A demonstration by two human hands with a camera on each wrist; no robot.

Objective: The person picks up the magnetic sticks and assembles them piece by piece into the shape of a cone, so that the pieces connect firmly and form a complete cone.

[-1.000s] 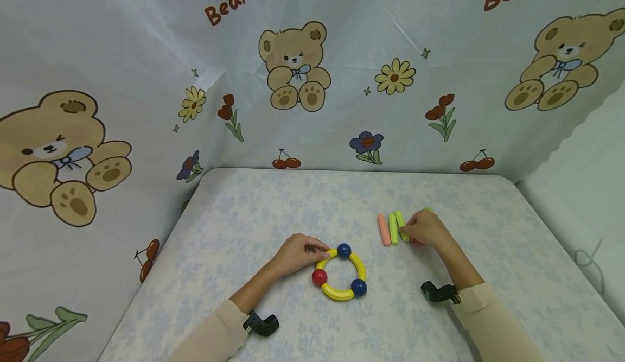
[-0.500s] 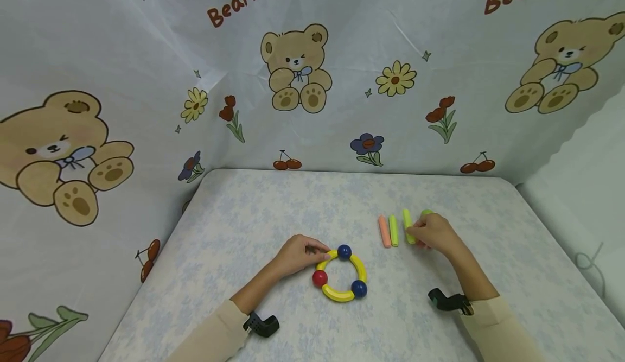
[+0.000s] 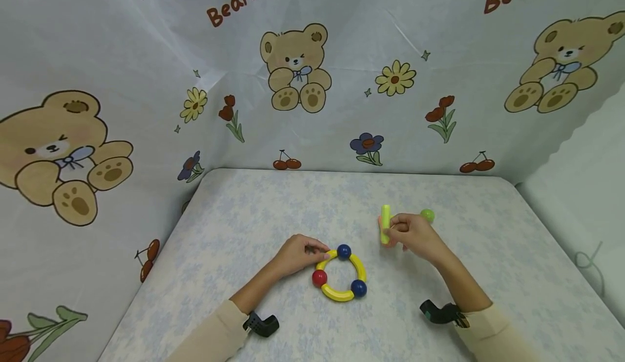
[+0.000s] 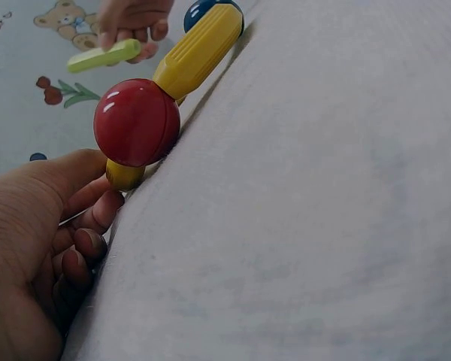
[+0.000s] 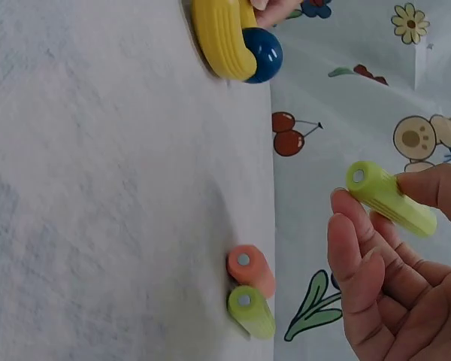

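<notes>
While the left hand [image 3: 299,256] stays put, the right hand [image 3: 415,237] shifts toward the person's left, bringing a green rod [image 3: 386,218] with it. Dial centred on the ring [image 3: 361,267], 12 away from the person: the rod now stands between 1 and 2 o'clock, having come across from nearer 2, and the right hand is at 2. Grip, right: thumb and fingertips pinch the rod near its lower end, remaining fingers loosely bent. Rod is clear of the table [image 3: 273,204], roughly upright as I see it from above the hands, with a grey disc showing in one end. Beneath it lie a salmon rod [image 5: 244,263] and a second green rod [image 5: 252,312], side by side, both mostly hidden from above. A green ball [image 3: 427,215], earlier largely covered by the hand, now shows plainly at 2 o'clock, beyond the knuckles. Grip, left: thumb and fingers pinch the ring's yellow segment at 11, other fingers curled loosely; no shift noted. Ring lies on the table, blue ball [image 3: 344,251] at 12, another blue ball [image 3: 358,287] at 4, red ball [image 3: 319,278] between 8 and 9. Judgement: the carried rod is free of its neighbours and closer to the ring, which seems steadied rather than worked; carrying looks like the current step.
</notes>
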